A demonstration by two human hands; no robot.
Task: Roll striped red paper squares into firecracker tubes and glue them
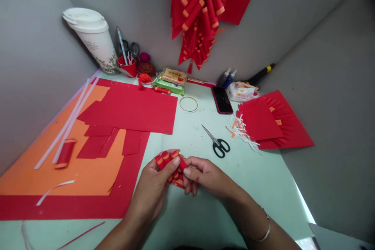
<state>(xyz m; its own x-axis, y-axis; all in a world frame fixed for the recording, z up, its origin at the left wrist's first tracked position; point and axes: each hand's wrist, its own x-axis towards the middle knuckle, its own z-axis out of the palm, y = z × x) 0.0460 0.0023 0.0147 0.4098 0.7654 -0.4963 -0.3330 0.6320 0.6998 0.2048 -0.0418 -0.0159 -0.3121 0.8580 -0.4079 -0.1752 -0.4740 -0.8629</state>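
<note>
Both grips (154, 181) (206, 174) hold red rolls (166, 157); a cup (132, 71) holds scissors (135, 49).

The rolls (182, 162) look matt paper, the scissor blades (210, 134) smooth metal.

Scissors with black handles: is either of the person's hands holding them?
No, the scissors lie on the table, while the left hand and right hand hold small red-and-orange rolls.

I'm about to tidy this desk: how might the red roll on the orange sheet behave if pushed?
The red roll would probably roll, since it looks round and lies on its side on the orange sheet. It is likely light and might dent if squeezed, as it looks like wound paper.
</note>
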